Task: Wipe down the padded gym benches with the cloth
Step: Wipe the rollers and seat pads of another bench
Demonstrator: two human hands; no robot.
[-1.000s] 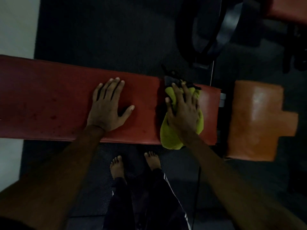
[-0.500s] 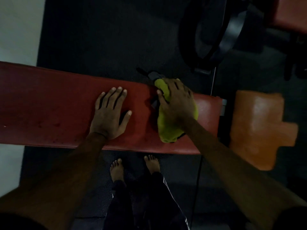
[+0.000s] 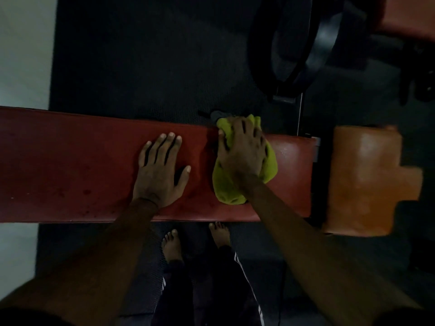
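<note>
A long red padded bench (image 3: 70, 165) runs across the view from left to right. My left hand (image 3: 160, 170) rests flat on its middle, fingers straight and spread. A bunched yellow-green cloth (image 3: 268, 165) lies on the bench's right part. My right hand (image 3: 240, 151) lies on top of the cloth, its fingers bent over it at the bench's far edge. The thumb digs into the cloth's left side. Most of the cloth's middle is hidden under that hand.
An orange padded seat (image 3: 362, 180) sits just beyond the bench's right end. Black round equipment (image 3: 306, 43) stands behind, with another red pad (image 3: 409, 17) at the top right. My bare feet (image 3: 171, 245) stand on dark matting in front of the bench.
My right hand has pushed the cloth from the near edge toward the far edge, and its fingers have bent round it. My left hand stays flat in the same spot.
</note>
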